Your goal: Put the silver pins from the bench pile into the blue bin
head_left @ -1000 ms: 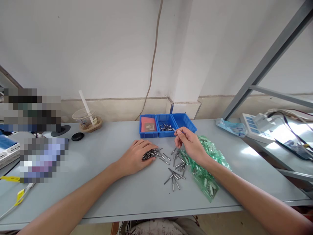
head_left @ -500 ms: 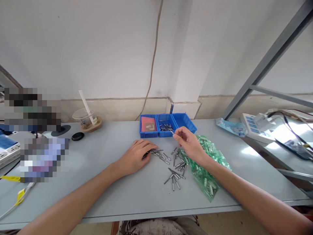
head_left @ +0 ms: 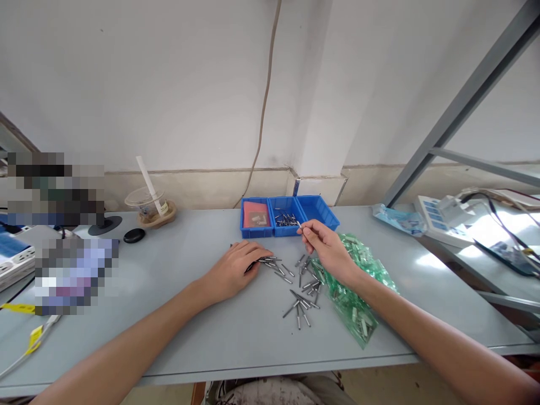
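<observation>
My left hand is curled on the table over a bunch of thin metal pins, whose ends stick out to the right from under its fingers. My right hand is raised near the front of the blue bins, with one small metal pin pinched between thumb and fingertips. More loose pins lie scattered on the table between the hands. The middle blue bin contains several pins. A green plastic bag of small pale pieces lies beneath and beside my right forearm.
The left blue bin holds a red sheet and a small packet; the right blue bin stands beside the middle one. A cup, a black round object and a blue packet are farther out on the table.
The pin in my right hand has tilted more upright, and the fingertips have shifted slightly. My left hand is nearly unmoved over its pins.
</observation>
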